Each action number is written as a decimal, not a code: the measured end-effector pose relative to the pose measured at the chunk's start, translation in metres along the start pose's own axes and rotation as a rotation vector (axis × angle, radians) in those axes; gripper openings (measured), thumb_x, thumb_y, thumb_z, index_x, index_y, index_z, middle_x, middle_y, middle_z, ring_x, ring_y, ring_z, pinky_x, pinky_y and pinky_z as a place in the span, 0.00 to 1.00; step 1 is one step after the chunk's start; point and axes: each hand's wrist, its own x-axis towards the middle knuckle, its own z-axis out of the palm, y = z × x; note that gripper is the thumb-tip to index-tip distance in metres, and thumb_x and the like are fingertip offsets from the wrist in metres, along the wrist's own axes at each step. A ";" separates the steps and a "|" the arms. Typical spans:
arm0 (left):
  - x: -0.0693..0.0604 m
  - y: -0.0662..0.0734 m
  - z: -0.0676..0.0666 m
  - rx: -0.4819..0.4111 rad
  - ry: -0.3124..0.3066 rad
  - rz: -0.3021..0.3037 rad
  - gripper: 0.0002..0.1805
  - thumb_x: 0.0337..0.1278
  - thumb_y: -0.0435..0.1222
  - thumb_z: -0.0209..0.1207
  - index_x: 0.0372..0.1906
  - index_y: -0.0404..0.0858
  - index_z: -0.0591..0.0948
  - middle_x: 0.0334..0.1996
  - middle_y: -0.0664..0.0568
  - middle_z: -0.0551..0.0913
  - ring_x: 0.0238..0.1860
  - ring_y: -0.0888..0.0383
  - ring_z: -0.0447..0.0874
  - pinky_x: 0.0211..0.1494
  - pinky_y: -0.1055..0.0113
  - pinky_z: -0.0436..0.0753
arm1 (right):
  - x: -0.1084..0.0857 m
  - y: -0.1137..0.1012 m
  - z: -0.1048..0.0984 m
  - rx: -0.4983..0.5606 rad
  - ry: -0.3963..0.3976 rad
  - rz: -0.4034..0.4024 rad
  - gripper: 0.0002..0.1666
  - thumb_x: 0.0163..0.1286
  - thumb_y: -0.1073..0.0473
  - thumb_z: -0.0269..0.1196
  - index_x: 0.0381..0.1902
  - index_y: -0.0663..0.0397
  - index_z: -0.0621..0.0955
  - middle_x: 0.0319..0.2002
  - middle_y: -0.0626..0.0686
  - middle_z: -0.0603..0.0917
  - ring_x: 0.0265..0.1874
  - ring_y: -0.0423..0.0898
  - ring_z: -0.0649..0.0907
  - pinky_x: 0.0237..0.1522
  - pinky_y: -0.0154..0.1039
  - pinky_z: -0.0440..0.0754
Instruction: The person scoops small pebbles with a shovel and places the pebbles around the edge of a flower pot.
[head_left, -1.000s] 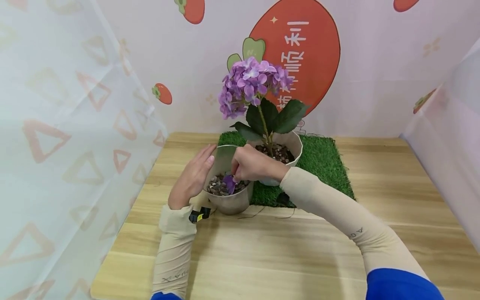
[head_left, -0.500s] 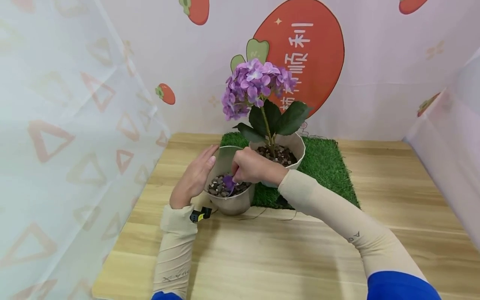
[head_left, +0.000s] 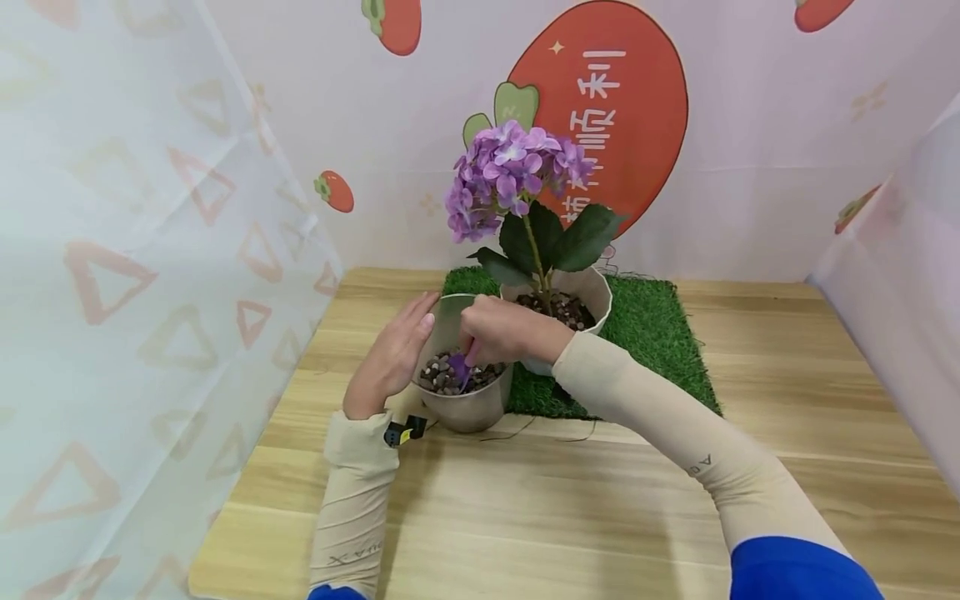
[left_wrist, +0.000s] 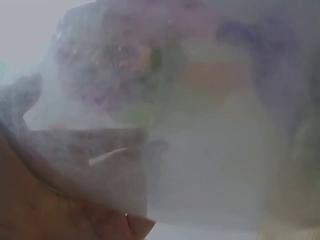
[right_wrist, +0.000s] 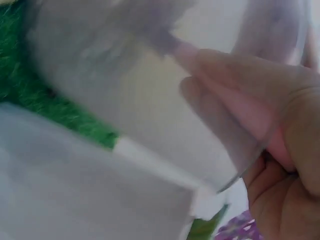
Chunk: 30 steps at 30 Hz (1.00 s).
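Observation:
A translucent plastic bucket (head_left: 463,411) stands on the table at the front left of the green mat, with grey and brown pebbles (head_left: 438,375) inside. Reaching into it, my right hand (head_left: 504,330) holds a small trowel by its pink handle (right_wrist: 250,107). The trowel's purple blade (head_left: 460,368) is partly among the pebbles. Along the bucket's left side lies my left hand (head_left: 392,357), fingers fairly straight and touching near the rim. Through the cloudy bucket wall (left_wrist: 215,175), the left wrist view shows part of that hand and a blurred purple shape.
Behind and right of the bucket is a white pot (head_left: 596,304) of brown soil-like bits, holding a purple hydrangea (head_left: 513,171) with dark leaves. It stands on the artificial grass mat (head_left: 656,333). Patterned curtains (head_left: 757,167) enclose the wooden table (head_left: 570,508).
The trowel has shifted slightly in the pebbles: its blade shows less, and more of the pink handle is visible. The left hand keeps its place on the bucket.

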 end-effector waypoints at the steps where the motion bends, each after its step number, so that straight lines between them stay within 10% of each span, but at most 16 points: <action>1: 0.000 -0.001 0.001 -0.001 0.002 -0.001 0.37 0.86 0.57 0.27 0.85 0.42 0.58 0.85 0.45 0.57 0.86 0.42 0.52 0.88 0.43 0.54 | 0.000 0.002 0.000 0.020 0.004 -0.001 0.04 0.67 0.66 0.73 0.36 0.56 0.94 0.35 0.52 0.95 0.34 0.41 0.93 0.38 0.31 0.91; 30: -0.002 0.000 0.001 -0.061 0.001 0.007 0.37 0.85 0.56 0.24 0.86 0.43 0.56 0.86 0.45 0.55 0.87 0.43 0.50 0.89 0.44 0.51 | -0.038 0.043 -0.004 0.354 0.253 -0.049 0.06 0.64 0.61 0.77 0.40 0.51 0.94 0.37 0.46 0.95 0.33 0.34 0.92 0.38 0.31 0.91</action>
